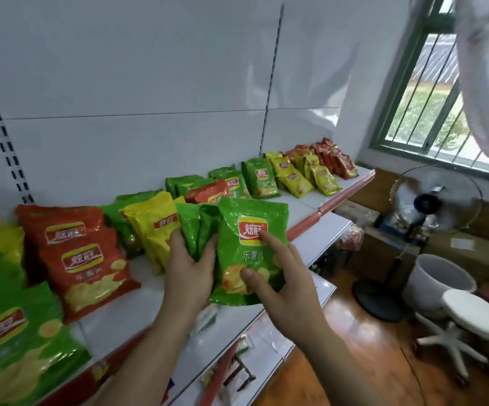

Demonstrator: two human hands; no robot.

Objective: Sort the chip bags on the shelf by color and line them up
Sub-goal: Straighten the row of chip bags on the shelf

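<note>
- Many chip bags, red, yellow and green mixed, along white shelf [138,306] from lower left to upper right.
- Left hand [189,273] gripping two green bags [198,227] at centre frame.
- Right hand [284,285] pinching front green bag [249,253], just beside.

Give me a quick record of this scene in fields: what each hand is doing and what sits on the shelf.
left hand: left hand grips a few green foil chip bags
right hand: right hand pinches the front green chip bag between thumb and fingers
shelf: white metal shelf holding red, yellow and green bags, still mixed
nearest red: red chip bags leaning left of the hands
floor: standing fan
</note>
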